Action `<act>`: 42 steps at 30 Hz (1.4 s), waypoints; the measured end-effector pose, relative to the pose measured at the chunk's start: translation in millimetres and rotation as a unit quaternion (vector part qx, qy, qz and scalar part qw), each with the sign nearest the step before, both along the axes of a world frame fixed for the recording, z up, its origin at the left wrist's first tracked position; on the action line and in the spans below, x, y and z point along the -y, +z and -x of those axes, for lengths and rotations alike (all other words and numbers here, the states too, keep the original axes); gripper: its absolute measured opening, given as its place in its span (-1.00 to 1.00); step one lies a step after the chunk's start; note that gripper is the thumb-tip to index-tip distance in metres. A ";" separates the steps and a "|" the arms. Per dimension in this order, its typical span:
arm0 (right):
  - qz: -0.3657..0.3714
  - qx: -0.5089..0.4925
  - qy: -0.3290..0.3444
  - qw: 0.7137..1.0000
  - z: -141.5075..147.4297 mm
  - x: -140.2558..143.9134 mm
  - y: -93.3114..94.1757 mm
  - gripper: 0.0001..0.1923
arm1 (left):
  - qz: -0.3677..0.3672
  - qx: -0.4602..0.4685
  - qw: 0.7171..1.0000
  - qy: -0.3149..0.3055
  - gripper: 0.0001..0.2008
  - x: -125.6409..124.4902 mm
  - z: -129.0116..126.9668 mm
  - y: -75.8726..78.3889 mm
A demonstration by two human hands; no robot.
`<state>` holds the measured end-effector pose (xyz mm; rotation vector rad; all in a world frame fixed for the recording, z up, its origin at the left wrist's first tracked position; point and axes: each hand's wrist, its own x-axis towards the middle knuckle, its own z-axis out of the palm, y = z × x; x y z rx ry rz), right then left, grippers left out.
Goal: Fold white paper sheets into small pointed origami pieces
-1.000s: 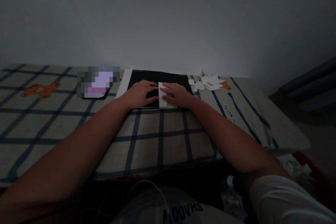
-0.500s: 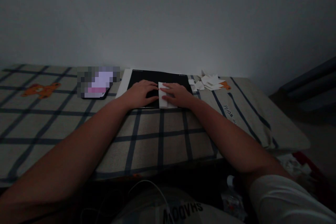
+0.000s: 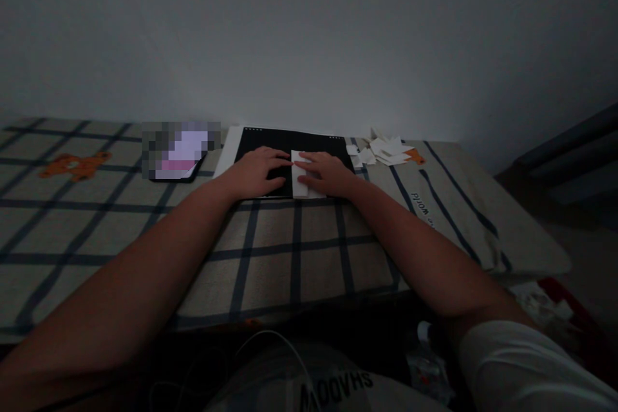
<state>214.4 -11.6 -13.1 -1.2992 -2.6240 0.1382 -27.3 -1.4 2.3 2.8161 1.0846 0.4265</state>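
Observation:
A folded piece of white paper (image 3: 300, 189) lies on a black sheet or pad (image 3: 290, 136) with small holes along its far edge. My right hand (image 3: 329, 174) rests flat on the paper, fingers stretched out to the left. From the other side, my left hand (image 3: 261, 172) lies on the black pad with its fingers apart, its fingertips reaching toward the paper's left edge. Whether those fingertips touch the paper is hard to tell in the dim light. A white sheet (image 3: 230, 141) shows under the pad's left side.
Several folded white paper pieces (image 3: 386, 149) are heaped right of the pad. A phone (image 3: 181, 158), partly blurred out, lies to the left. The checked tablecloth (image 3: 270, 257) covers the table, which meets the wall (image 3: 309, 38). Below right are a clear bottle (image 3: 427, 360) and crumpled paper (image 3: 543, 302).
My left thumb has shifted slightly, drawing back left from the paper. The right hand and the paper look the same.

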 end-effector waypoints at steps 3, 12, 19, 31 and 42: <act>-0.001 0.001 0.004 1.000 -0.5 -0.4 0.1 -0.42 | -0.002 -0.007 1.000 0.005 -0.51 1.5 -1.8 1.0; 0.011 0.013 0.012 1.000 -1.8 1.0 3.4 -0.34 | -0.014 -0.028 0.999 0.027 -0.45 9.1 -7.4 5.7; 0.017 0.008 0.031 0.999 -4.3 -0.6 1.8 -0.24 | -0.007 -0.038 0.999 0.038 -0.43 11.5 -9.9 6.7; -0.004 0.003 0.005 1.000 -1.9 -0.2 -2.2 -0.20 | -0.017 -0.032 0.999 0.033 -0.47 8.1 -9.4 0.7; -0.009 0.004 0.007 1.000 -2.0 -2.0 -4.4 -0.17 | -0.019 -0.029 0.999 0.027 -0.46 6.3 -7.3 -1.5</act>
